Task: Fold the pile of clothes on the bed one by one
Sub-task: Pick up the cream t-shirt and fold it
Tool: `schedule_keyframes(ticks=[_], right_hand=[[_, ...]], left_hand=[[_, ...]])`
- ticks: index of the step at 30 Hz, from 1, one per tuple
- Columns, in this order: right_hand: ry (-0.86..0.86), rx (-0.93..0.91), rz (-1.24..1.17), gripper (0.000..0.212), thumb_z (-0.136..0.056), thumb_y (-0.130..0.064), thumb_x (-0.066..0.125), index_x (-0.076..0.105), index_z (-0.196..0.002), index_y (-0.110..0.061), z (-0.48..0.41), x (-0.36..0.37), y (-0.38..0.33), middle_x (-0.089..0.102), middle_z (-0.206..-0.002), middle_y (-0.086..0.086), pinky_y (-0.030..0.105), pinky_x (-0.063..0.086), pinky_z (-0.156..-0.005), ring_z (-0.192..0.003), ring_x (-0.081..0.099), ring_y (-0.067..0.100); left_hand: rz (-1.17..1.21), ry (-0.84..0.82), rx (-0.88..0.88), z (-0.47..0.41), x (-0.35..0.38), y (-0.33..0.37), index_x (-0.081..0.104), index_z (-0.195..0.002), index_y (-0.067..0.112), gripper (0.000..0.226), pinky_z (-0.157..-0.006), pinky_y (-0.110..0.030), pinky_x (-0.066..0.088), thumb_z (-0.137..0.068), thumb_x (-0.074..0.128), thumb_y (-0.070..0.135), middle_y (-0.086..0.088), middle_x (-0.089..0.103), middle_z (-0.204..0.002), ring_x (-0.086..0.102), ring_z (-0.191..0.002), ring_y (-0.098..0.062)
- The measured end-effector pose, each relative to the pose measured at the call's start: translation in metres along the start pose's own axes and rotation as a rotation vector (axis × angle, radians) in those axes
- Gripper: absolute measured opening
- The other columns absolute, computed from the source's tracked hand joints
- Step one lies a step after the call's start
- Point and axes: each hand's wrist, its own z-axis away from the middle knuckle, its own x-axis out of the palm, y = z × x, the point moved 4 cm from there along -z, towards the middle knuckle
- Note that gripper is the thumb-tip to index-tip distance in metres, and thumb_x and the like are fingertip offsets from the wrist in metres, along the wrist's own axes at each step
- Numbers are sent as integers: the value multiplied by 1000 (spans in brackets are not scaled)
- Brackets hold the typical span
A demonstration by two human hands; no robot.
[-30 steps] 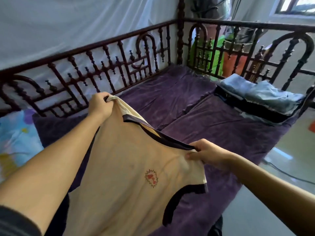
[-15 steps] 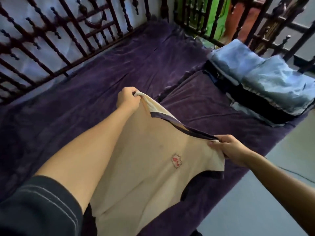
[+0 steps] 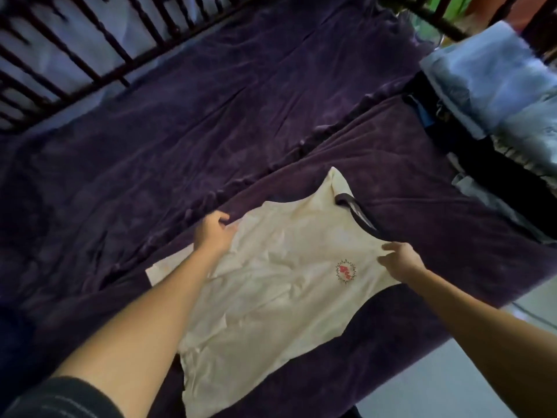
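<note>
I've brought the cream sleeveless shirt with dark trim (image 3: 271,297), held up a moment ago, down flat on the crumpled purple bedspread (image 3: 180,131). My right hand (image 3: 401,259) pinches its shoulder. My left hand (image 3: 212,235) curls at the opposite edge, grip possibly loosened. Folding can begin.

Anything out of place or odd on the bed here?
Nothing damaged or spilled. The shirt lies creased and askew on the bedspread, which has a bunched ridge beside it.
</note>
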Motion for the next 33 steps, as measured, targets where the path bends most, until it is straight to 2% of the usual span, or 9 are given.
schedule_keyframes(ticks=[2, 4, 11, 14, 17, 20, 23, 27, 33], right_hand=[[-39, -40, 166, 31, -87, -36, 65, 67, -116, -26, 1, 22, -24, 70, -92, -2, 26, 50, -73, -81, 66, 17], [-126, -97, 183, 26, -87, -26, 63, 67, -112, -22, -4, 47, -58, 69, -94, 0, 24, 46, -59, -73, 63, 18], [-47, -529, 459, 36, -93, -22, 54, 60, -127, -15, -46, 132, -186, 61, -128, 11, 36, 45, -93, -117, 55, 33], [58, -625, 402, 48, -93, -29, 57, 47, -138, -15, -64, 156, -232, 52, -136, 14, 40, 40, -100, -124, 49, 35], [17, -595, 474, 49, -88, -38, 65, 54, -132, -17, -80, 174, -249, 60, -125, 14, 37, 45, -89, -115, 55, 35], [71, -568, 492, 28, -85, -37, 67, 72, -105, -18, -81, 173, -253, 65, -93, 12, 34, 45, -76, -93, 61, 33], [223, -525, 364, 31, -89, -36, 61, 69, -113, -19, -86, 158, -276, 66, -109, 19, 43, 48, -91, -103, 59, 40], [305, -496, 153, 30, -87, -27, 59, 71, -115, -22, -114, 146, -316, 67, -117, 13, 33, 46, -96, -110, 60, 33], [230, -551, 239, 45, -85, -23, 58, 58, -129, -18, -125, 165, -305, 60, -127, 14, 38, 43, -101, -117, 55, 33]], left_hand=[[-13, -14, -141, 7, -11, -58, 65, -106, 10, 24, -77, -28, 43, -83, 68, 16, -7, 63, -95, 62, -99, -30], [-52, -18, -253, 9, -19, -110, 66, -106, 10, 25, -80, -28, 43, -83, 67, 17, -9, 65, -105, 61, -103, -30], [-32, 142, -478, -28, -16, -233, 57, -127, 7, 49, -99, -37, 45, -84, 65, 30, -13, 56, -132, 53, -120, -33], [135, 266, -612, -51, -9, -260, 60, -120, 6, 55, -94, -40, 49, -77, 71, 39, -14, 61, -124, 59, -111, -33], [253, 385, -615, -62, -7, -267, 70, -87, 16, 12, -77, -25, 48, -79, 71, 24, -2, 68, -97, 66, -93, -23], [290, 475, -542, -70, -19, -259, 72, -96, 17, 16, -78, -24, 49, -81, 69, 23, -2, 71, -102, 66, -95, -22], [369, 566, -421, -101, -52, -246, 68, -86, 19, 11, -83, -31, 54, -76, 72, 20, -5, 71, -99, 67, -91, -22], [484, 694, -420, -157, -89, -235, 66, -90, 17, 18, -80, -25, 53, -73, 73, 19, -3, 69, -100, 65, -87, -16], [346, 532, -363, -158, -63, -245, 60, -119, 15, 36, -86, -21, 46, -82, 65, 14, 1, 62, -112, 60, -98, -14]])
